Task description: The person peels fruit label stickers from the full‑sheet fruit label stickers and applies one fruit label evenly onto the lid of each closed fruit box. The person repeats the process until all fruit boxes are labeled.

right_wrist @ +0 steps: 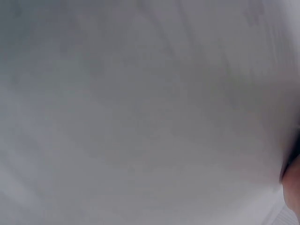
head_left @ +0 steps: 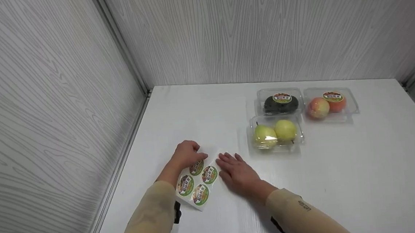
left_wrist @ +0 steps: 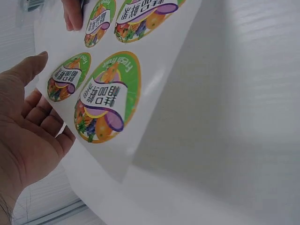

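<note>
A white sheet of round fruit-label stickers (head_left: 198, 180) lies aslant on the table, its near corner lifted in the left wrist view. Several labels with a green and orange border (left_wrist: 107, 97) show on it. My left hand (head_left: 187, 155) pinches the sheet's left edge, thumb (left_wrist: 29, 67) on the upper side and the other fingers curled below. With fingers spread nearly straight, my right hand (head_left: 237, 173) rests at the sheet's right edge. The right wrist view holds mostly blurred pale surface, plus a bit of skin (right_wrist: 293, 190) at its right edge.
A clear box with two yellow-green pears (head_left: 275, 133) stands right of the hands, with no label visible. Behind it, a labelled box holds dark fruit (head_left: 281, 105). Another labelled box, with a peach (head_left: 318, 108) and an orange-red fruit, is farther right. Wood-grain panels (head_left: 260, 32) border the table.
</note>
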Action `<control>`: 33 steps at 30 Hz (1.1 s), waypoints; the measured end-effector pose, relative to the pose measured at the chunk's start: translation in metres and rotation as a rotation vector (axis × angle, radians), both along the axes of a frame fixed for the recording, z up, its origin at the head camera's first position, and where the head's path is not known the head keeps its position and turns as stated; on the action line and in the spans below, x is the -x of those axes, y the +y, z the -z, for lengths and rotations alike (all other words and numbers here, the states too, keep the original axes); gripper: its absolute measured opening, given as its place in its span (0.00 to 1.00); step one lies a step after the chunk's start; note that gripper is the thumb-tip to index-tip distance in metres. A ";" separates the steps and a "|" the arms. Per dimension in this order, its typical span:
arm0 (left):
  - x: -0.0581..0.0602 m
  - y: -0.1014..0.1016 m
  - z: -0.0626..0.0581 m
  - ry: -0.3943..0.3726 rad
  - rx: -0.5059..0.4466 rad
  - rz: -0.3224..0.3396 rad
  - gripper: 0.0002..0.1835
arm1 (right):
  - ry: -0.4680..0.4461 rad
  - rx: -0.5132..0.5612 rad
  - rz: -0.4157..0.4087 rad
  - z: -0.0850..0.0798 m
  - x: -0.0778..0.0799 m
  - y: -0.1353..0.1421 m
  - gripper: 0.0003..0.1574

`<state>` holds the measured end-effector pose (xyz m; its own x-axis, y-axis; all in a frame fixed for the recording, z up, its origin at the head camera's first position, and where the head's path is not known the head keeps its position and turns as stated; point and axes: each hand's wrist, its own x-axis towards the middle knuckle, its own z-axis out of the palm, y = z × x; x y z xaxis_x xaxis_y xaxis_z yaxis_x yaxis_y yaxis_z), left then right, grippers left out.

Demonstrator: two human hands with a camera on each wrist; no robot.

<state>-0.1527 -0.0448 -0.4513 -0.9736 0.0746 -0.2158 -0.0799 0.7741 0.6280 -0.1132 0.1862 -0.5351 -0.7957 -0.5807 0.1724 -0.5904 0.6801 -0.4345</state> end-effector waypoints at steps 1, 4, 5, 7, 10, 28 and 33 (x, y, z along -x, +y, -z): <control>-0.001 0.000 0.000 -0.005 0.009 0.008 0.20 | 0.001 0.009 0.001 0.000 0.000 0.000 0.32; -0.002 0.001 0.002 -0.016 0.026 0.040 0.13 | -0.002 0.027 0.005 0.001 -0.002 0.000 0.32; -0.003 0.001 0.004 -0.022 0.025 0.048 0.13 | -0.011 0.027 0.007 0.001 -0.003 0.001 0.32; -0.004 0.003 0.007 -0.026 0.024 0.056 0.14 | -0.033 0.025 0.010 0.000 -0.004 0.001 0.32; -0.004 0.005 0.008 -0.014 0.032 0.063 0.15 | -0.073 0.014 0.007 -0.004 -0.006 0.001 0.33; 0.004 0.030 -0.048 -0.012 -0.025 0.039 0.36 | -0.013 0.165 0.133 -0.052 0.001 0.020 0.30; 0.003 0.040 -0.060 0.055 -0.047 0.064 0.28 | 0.088 0.255 0.168 -0.059 -0.003 0.032 0.27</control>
<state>-0.1556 -0.0045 -0.3918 -0.9767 0.1461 -0.1571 0.0046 0.7463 0.6656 -0.1099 0.2186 -0.4759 -0.8524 -0.3713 0.3681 -0.5219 0.6474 -0.5555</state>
